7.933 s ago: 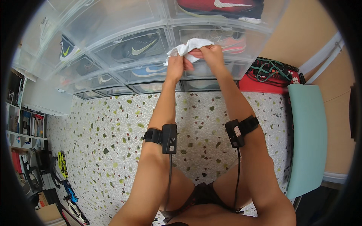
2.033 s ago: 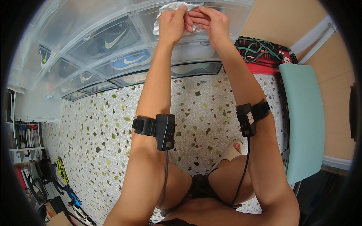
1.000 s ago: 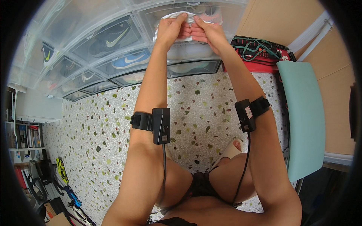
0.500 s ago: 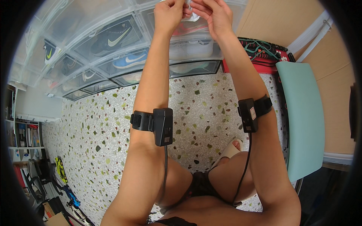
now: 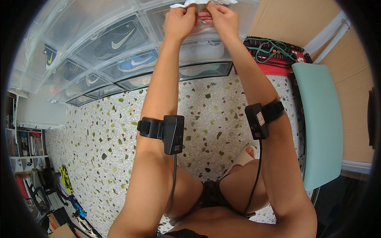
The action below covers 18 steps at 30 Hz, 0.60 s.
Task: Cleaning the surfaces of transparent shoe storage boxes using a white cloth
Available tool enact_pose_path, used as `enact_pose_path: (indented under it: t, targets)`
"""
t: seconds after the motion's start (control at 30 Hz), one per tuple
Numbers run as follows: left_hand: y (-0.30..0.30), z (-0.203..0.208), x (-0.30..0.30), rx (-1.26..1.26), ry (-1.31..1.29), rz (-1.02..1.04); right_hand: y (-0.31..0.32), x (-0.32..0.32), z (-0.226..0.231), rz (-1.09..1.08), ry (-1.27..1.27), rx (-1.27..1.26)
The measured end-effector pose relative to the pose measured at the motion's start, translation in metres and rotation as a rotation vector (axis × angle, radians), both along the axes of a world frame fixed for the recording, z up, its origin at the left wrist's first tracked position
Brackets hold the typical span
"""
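Note:
A thin white sheet, like a tissue or wipe, stretches crumpled between my hands at the top of the view. My left hand is closed with its fingertips pinching the sheet's near edge. Just to the right, my right hand pinches the same sheet between thumb and fingers. The top of the picture cuts off part of the sheet. Both hands are in front of stacked clear plastic shoe boxes. A black device is strapped around each forearm, with a cable running down from it.
Shoes show through the boxes, among them a dark sneaker and a blue one. A red case with green cord lies at the right, beside a pale green bench. Bookshelves and toy cars are at the left.
The white sheet, bunched between my fingers before, now spreads wider to both sides. My hands have come slightly nearer, and the right hand and forearm have shifted a little left.

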State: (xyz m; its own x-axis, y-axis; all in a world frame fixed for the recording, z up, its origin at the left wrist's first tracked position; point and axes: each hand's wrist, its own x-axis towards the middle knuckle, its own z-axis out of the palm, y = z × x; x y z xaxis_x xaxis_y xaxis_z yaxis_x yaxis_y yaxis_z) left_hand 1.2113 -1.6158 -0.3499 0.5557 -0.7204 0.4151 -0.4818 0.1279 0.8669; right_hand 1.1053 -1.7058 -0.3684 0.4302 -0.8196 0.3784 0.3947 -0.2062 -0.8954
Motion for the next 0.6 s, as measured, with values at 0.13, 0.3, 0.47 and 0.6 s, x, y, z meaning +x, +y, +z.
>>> enact_pose_path:
  t: [0.13, 0.3, 0.47, 0.6]
  targets:
    - [-0.008, -0.026, 0.017, 0.042, -0.138, 0.063, -0.004, 0.01, -0.021, 0.052, -0.043, 0.021]
    - [-0.013, -0.052, 0.018, 0.184, -0.102, 0.037, -0.008, 0.004, -0.042, 0.072, 0.084, -0.04]
    - [-0.014, -0.055, 0.012, 0.319, -0.17, 0.065, -0.013, -0.005, -0.053, 0.117, 0.149, 0.06]
    - [-0.014, -0.045, 0.024, 0.25, -0.019, -0.074, -0.008, -0.008, -0.036, 0.141, 0.158, 0.071]
